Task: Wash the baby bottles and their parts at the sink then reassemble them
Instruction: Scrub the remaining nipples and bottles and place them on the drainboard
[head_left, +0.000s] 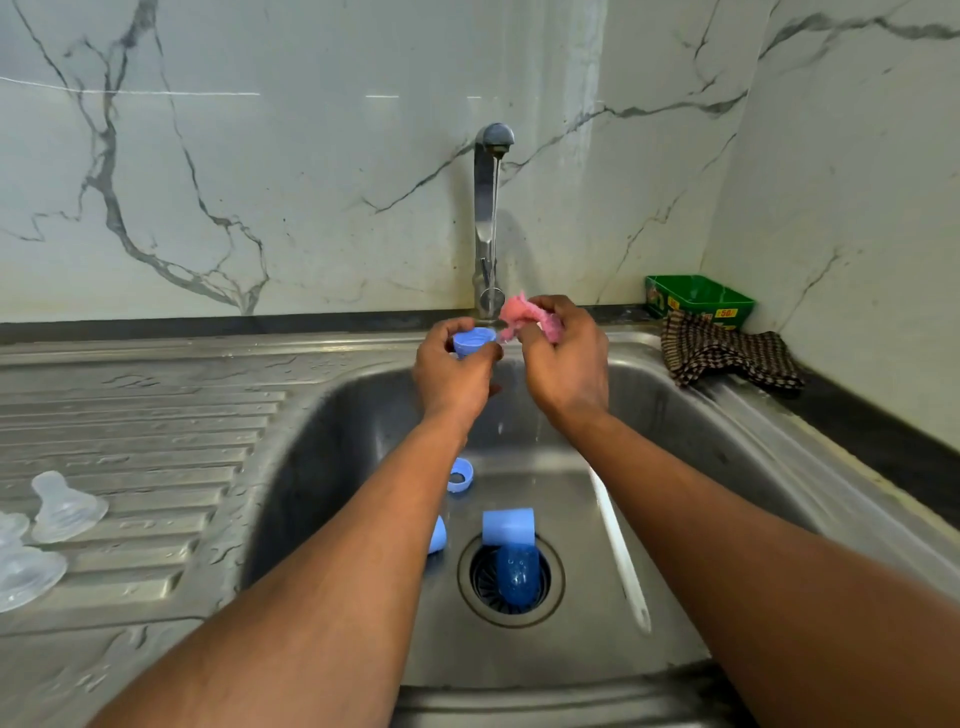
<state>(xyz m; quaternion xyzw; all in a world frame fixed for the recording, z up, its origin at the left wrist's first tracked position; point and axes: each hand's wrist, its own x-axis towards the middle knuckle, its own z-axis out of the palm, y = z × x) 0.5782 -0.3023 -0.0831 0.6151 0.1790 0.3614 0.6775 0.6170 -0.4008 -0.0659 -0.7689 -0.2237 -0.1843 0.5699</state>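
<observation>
sink (727, 415): l hand (452, 371) grips blue ring (472, 340), r hand (566, 358) pink sponge (524, 317).

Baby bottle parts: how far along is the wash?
Looks done: clear teats lie on the drainboard. In hand: left hand holds a blue collar ring, right hand a pink sponge, tap running. Left: another ring, blue cap and brush in the sink; nothing reassembled.

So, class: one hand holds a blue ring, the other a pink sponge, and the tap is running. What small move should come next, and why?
Probably push the sponge in the right hand into the ring held by the left hand and scrub. They sit side by side under the tap, and other blue parts wait in the sink.
</observation>
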